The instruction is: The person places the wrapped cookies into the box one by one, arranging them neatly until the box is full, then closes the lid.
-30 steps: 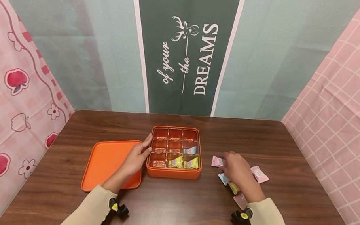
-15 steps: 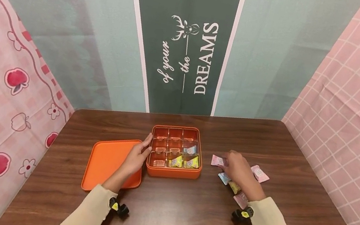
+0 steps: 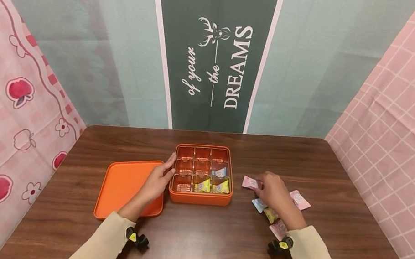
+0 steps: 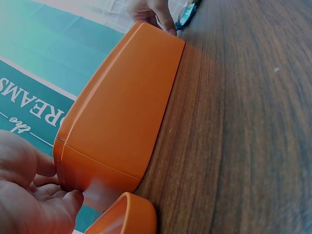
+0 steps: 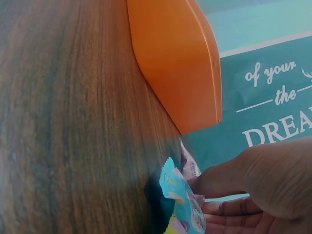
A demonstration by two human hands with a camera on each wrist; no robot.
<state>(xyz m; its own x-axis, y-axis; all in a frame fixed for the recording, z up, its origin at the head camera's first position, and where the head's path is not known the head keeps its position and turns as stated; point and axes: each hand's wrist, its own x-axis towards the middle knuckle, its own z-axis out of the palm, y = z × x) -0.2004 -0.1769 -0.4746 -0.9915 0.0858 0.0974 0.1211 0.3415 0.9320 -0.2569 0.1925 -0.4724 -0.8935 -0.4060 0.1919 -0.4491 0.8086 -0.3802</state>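
Note:
An orange square box with a clear divided insert stands mid-table. Two yellow-wrapped candies lie in its front row, middle and right compartments; a blue-wrapped candy is in the right compartment of the middle row. My left hand rests with extended fingers against the box's left side. To the right of the box, my right hand pinches the end of a pink-wrapped candy, its fingertips partly hidden in the head view. The right wrist view shows the thumb against that candy, behind a blue-wrapped one.
The orange lid lies left of the box, under my left forearm. Near my right hand lie a blue candy, a yellow candy and pink candies on the wooden table. Fabric hangs behind and at both sides.
The pink candy has shifted slightly left and away from me along with my right fingertips. My left hand and the box have stayed put.

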